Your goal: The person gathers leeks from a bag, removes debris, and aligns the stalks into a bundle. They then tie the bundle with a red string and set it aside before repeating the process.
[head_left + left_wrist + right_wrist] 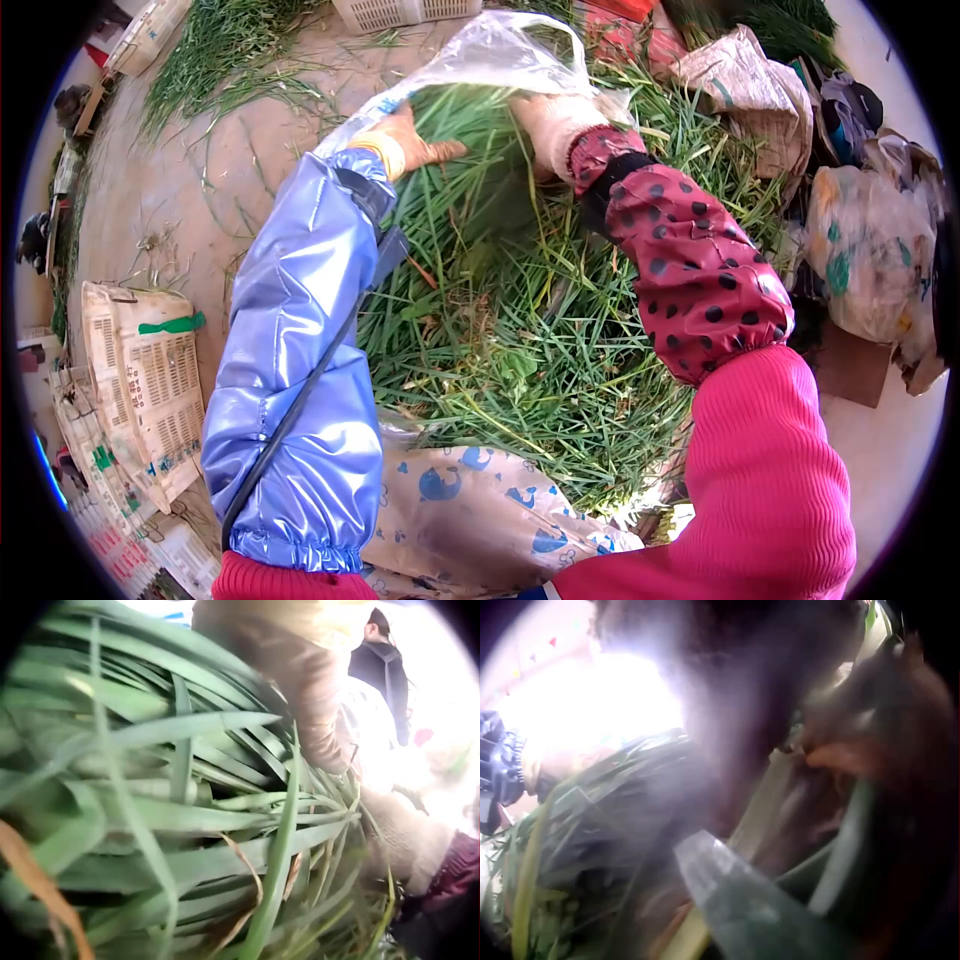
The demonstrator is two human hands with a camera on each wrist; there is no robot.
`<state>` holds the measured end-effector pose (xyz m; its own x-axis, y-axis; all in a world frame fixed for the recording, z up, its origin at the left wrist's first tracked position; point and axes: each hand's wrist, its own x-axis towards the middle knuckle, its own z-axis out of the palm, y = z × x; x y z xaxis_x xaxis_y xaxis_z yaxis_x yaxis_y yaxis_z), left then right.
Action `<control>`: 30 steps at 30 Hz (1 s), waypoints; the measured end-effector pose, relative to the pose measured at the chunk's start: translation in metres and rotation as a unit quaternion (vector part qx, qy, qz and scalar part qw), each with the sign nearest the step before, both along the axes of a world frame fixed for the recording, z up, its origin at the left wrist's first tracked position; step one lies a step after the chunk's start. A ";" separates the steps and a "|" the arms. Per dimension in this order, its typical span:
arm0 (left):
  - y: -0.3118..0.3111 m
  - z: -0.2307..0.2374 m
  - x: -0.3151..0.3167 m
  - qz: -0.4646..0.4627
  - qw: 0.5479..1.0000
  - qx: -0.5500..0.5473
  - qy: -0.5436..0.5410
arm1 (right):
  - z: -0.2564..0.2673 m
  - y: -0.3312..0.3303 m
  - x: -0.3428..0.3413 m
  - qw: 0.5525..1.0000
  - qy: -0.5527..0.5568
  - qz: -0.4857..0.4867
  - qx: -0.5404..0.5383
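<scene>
A thick bunch of garlic chives [465,125], with long flat green leaves, lies between my two hands at the mouth of a clear plastic bag [490,50]. My left hand [405,143], in a tan glove, grips the bunch from the left, its thumb across the leaves. From the right, my right hand [555,125] in a pale glove holds the other side, its fingertips hidden in the head view. Close up, the left wrist view has the leaves [187,817] running toward both hands. The right wrist view is blurred, with leaves [750,900] among the fingers.
A wide heap of loose chives [530,370] spreads below my hands. White plastic crates [150,390] stand at the left, and another crate [400,10] is at the back. More greens [230,60] lie back left. Sacks and filled plastic bags [870,245] line the right side.
</scene>
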<state>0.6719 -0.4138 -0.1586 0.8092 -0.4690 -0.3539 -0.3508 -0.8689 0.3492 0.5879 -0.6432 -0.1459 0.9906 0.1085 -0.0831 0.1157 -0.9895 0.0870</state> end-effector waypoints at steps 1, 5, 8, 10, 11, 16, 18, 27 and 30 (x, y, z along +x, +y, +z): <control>-0.003 -0.008 0.004 0.022 0.999 0.036 -0.012 | -0.008 -0.001 0.003 1.000 0.000 -0.006 -0.009; 0.002 -0.029 0.021 0.056 0.997 -0.027 0.044 | 0.001 -0.002 -0.001 0.999 0.034 -0.012 0.020; 0.002 -0.037 0.028 0.065 0.996 -0.011 0.052 | 0.001 -0.001 -0.008 0.999 0.021 0.004 0.028; -0.001 -0.045 0.028 0.068 0.996 0.017 0.053 | 0.005 0.001 -0.012 0.999 0.025 -0.005 0.032; -0.005 -0.045 0.028 0.051 0.995 0.052 0.071 | 0.006 0.002 -0.013 0.999 0.028 -0.009 0.034; -0.011 -0.038 0.009 0.073 0.993 -0.048 0.079 | 0.001 -0.004 -0.014 0.999 -0.038 0.032 -0.013; -0.005 -0.038 -0.023 0.141 0.974 -0.176 0.033 | 0.046 -0.002 0.000 0.990 0.132 0.043 0.000; 0.027 0.002 -0.144 0.110 0.922 -0.315 -0.198 | 0.128 -0.050 -0.068 0.943 0.048 0.000 0.331; 0.034 -0.012 -0.124 0.156 0.822 -0.546 0.036 | 0.109 -0.034 -0.143 0.893 -0.053 -0.121 0.431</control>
<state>0.5476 -0.3795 -0.1710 0.9458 -0.3126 0.0883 -0.1147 -0.0671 0.9911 0.4444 -0.6768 -0.0371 0.9911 -0.1311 0.0229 -0.0746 -0.6897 -0.7202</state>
